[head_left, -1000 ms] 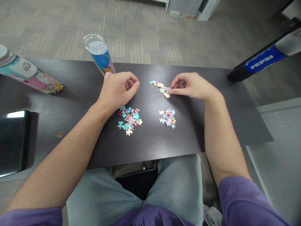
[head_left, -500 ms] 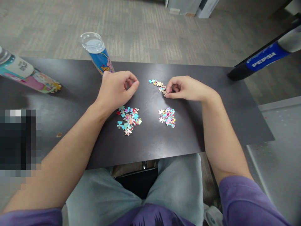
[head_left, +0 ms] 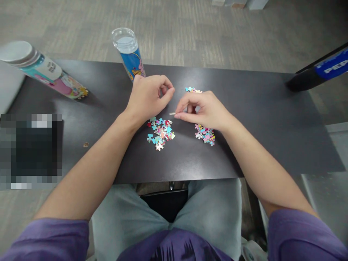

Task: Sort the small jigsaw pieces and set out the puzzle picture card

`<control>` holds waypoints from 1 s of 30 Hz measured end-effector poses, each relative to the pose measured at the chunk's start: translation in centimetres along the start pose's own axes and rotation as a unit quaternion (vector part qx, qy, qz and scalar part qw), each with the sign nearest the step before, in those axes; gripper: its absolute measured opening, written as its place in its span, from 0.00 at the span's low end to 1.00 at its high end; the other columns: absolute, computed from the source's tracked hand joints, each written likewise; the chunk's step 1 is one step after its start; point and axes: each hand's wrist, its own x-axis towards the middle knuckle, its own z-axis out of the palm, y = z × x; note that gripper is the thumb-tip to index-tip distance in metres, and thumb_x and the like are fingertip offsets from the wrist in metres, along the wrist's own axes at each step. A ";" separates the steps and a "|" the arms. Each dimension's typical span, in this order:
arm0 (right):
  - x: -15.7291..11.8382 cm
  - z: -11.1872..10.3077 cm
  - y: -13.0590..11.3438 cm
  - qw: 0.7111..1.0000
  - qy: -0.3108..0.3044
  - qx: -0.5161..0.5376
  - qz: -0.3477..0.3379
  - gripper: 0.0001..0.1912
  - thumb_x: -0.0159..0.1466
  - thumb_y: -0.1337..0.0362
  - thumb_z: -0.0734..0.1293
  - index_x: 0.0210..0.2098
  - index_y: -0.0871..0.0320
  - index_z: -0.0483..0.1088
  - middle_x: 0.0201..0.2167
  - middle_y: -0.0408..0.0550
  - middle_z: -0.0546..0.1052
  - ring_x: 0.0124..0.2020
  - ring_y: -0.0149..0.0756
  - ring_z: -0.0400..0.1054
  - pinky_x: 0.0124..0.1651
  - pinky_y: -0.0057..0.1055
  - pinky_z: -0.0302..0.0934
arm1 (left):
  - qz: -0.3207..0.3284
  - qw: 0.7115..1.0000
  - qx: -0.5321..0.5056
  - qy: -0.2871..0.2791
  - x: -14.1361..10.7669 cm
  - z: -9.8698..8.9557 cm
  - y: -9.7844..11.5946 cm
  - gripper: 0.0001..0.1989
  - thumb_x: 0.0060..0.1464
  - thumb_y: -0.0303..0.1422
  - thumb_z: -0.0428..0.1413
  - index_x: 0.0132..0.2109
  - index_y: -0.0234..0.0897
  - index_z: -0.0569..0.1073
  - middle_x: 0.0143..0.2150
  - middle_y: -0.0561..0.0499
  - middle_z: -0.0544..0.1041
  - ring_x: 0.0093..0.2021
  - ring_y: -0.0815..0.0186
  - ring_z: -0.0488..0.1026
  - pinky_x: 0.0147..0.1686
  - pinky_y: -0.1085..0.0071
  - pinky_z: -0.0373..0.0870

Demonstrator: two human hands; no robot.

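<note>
One puzzle piece point(head_left: 172, 114) is pinched in the right hand point(head_left: 206, 110), between the left pile point(head_left: 162, 133) and the table's point(head_left: 258, 116) far edge; if the grip slips, it could be lost in that pile. Left hand point(head_left: 149, 93) is loosely curled, can't tell if anything's held. "PEP" can be read on the bottle point(head_left: 303, 80) near the far right corner; jar label point(head_left: 49, 69) is too blurred.

Pepsi bottle point(head_left: 327, 69) runs off the right edge, top's out of frame; dark thing point(head_left: 35, 148) on the left is just pixel mush; right hand point(head_left: 205, 110) blocks some far puzzle pieces point(head_left: 193, 90); thin piece point(head_left: 172, 114) at its fingertips, can't make out any print
</note>
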 end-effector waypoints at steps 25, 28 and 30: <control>-2.1 -7.9 3.7 0.967 0.040 -0.197 0.159 0.15 0.68 0.49 0.87 0.47 0.49 0.89 0.37 0.45 0.84 0.35 0.41 0.68 0.45 0.42 0.63 | -0.023 1.000 0.020 -0.007 0.0 -0.4 0.5 0.08 0.75 0.42 0.65 0.47 0.48 0.88 0.39 0.49 0.88 0.39 0.53 0.83 0.51 0.50 0.78; -1.9 -7.6 4.0 0.968 0.041 -0.204 0.137 0.12 0.68 0.52 0.87 0.45 0.49 0.89 0.41 0.47 0.84 0.38 0.43 0.71 0.50 0.44 0.66 | -0.021 0.999 0.024 -0.006 0.0 -0.4 0.5 0.09 0.74 0.42 0.64 0.48 0.48 0.88 0.39 0.49 0.88 0.39 0.53 0.83 0.51 0.50 0.77; -1.9 -7.4 4.0 0.970 0.043 -0.200 0.135 0.11 0.69 0.53 0.86 0.44 0.50 0.89 0.42 0.47 0.83 0.39 0.43 0.71 0.51 0.44 0.66 | -0.020 1.000 0.022 -0.005 0.0 -0.3 0.5 0.09 0.74 0.42 0.64 0.48 0.48 0.89 0.39 0.49 0.88 0.40 0.52 0.83 0.52 0.49 0.77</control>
